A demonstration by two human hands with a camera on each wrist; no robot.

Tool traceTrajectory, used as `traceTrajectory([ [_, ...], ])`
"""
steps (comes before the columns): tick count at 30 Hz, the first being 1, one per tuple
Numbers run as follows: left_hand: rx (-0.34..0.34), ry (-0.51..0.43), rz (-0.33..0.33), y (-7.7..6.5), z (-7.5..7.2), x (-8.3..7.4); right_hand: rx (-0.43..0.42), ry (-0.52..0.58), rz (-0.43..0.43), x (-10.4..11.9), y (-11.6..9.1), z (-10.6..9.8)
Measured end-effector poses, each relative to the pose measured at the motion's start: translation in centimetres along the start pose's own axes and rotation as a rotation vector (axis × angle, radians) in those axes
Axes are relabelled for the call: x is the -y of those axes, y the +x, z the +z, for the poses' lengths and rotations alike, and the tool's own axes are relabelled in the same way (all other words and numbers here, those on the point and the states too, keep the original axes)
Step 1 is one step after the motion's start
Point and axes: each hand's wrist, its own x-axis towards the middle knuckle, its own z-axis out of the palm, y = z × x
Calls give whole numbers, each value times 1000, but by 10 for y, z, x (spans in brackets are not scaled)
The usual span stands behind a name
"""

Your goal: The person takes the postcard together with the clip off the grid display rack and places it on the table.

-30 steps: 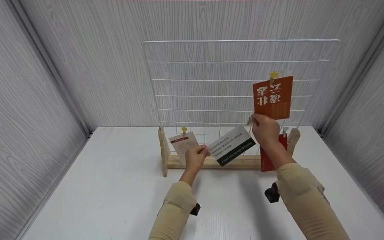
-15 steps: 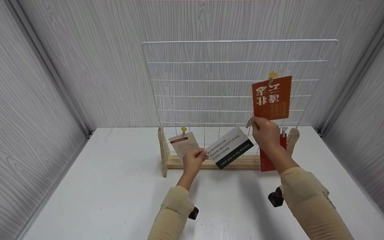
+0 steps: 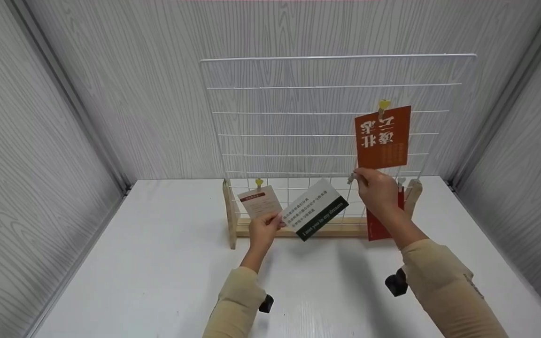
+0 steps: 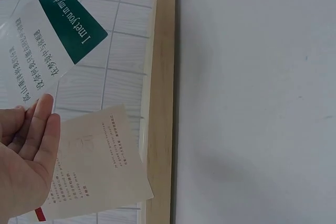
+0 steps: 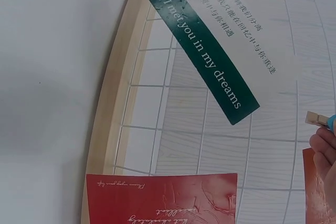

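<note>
In the head view my left hand [image 3: 264, 231] pinches the lower-left corner of a white card [image 3: 315, 209] with a dark green band, lettered "I met you in my dreams". The card is tilted in front of the wire grid rack [image 3: 298, 155]. My right hand [image 3: 377, 188] pinches a small wooden clothespin [image 5: 316, 119] with a blue part at the fingers, its end pointing toward the card and apart from it. Just above that hand an orange card [image 3: 383, 141] hangs from a yellow-topped clip [image 3: 384, 105].
A cream card [image 4: 100, 161] hangs under another yellow-topped clip [image 3: 259, 182] at the grid's lower left. At the lower right a red card [image 5: 163, 198] hangs, partly behind my right arm. The rack's wooden base [image 3: 308, 231] stands on the white table [image 3: 167, 267].
My left hand has moved left and slightly down with the white and green card, away from the clothespin. My right hand has dropped a little, still holding the clothespin.
</note>
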Motion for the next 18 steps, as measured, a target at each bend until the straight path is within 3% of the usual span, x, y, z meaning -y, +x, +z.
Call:
traceTrajectory([
  [7, -15, -7, 16, -3, -9, 7, 6, -1, -19, -4, -6, -4],
  [18, -39, -48, -80, -9, -17, 15, 49, 22, 48, -12, -18, -8],
])
